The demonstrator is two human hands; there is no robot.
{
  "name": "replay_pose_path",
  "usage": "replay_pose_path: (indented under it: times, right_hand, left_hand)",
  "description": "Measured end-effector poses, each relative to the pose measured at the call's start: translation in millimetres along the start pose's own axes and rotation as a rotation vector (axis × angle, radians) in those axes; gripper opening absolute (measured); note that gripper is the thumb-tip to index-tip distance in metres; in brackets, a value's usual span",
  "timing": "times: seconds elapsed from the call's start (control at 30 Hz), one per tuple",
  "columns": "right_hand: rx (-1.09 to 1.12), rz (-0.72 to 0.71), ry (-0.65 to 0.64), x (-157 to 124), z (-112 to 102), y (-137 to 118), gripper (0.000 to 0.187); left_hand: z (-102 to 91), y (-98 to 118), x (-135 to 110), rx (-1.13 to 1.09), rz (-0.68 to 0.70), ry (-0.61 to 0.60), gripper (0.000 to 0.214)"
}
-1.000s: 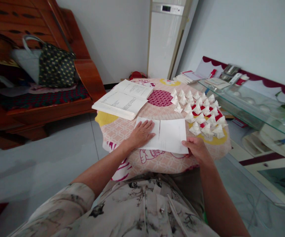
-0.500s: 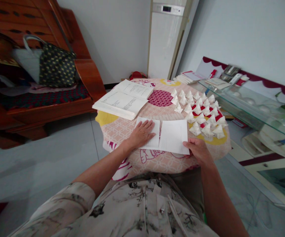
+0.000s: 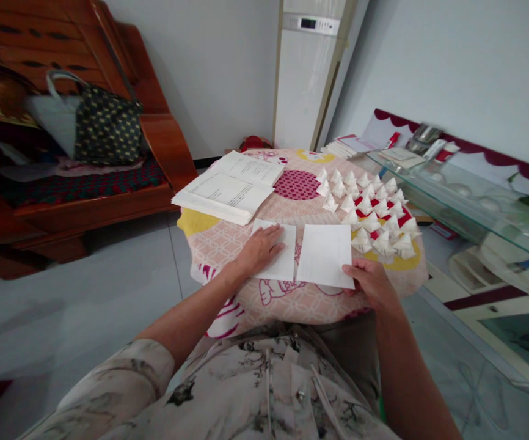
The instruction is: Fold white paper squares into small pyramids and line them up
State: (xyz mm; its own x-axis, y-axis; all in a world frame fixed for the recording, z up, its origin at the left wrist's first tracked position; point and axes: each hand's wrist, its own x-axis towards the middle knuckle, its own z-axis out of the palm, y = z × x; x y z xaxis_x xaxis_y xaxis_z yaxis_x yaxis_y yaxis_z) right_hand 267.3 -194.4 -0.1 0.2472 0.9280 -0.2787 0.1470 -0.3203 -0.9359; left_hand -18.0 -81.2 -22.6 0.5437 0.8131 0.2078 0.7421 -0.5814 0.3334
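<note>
Two white sheets of paper lie side by side near the front edge of the table. My left hand rests flat on the left sheet, fingers stretched out, covering part of it. The right sheet has its lower right corner pinched by my right hand, thumb on top and the other fingers under the edge. A narrow gap separates the two sheets. Several folded paper pieces with pointed tips stand in rows beyond my right hand. An open book with printed pages lies at the table's left.
A patterned cloth covers the table. On the right, a glass shelf holds small items and stands close to the table. A wooden bench with bags is at the left; a tall white cabinet-like unit stands behind.
The right sheet has shifted slightly to the right with my right hand, and the gap between the sheets is a little wider. My left hand stays on the left sheet.
</note>
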Motion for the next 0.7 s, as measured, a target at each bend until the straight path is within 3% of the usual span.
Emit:
replay_pose_path:
  times: [0.13, 0.23, 0.47, 0.7]
  right_hand:
    - [0.007, 0.004, -0.016, -0.1, -1.1, 2.2, 0.028]
    - [0.013, 0.001, -0.035, -0.9, -1.1, 1.6, 0.030]
    - [0.028, 0.003, -0.076, 1.0, -2.4, 5.9, 0.031]
    - [0.044, -0.023, -0.101, 1.2, -1.6, 8.3, 0.034]
  left_hand:
    - [-17.3, -13.1, -9.2, 0.003, -0.216, 0.235, 0.047]
    - [-25.3, -17.5, -18.2, 0.140, -0.312, 0.205, 0.053]
    - [-24.8, -10.9, -18.1, 0.189, -0.331, 0.103, 0.072]
    - [-17.2, -21.6, -11.1, -0.171, -0.287, 0.267, 0.059]
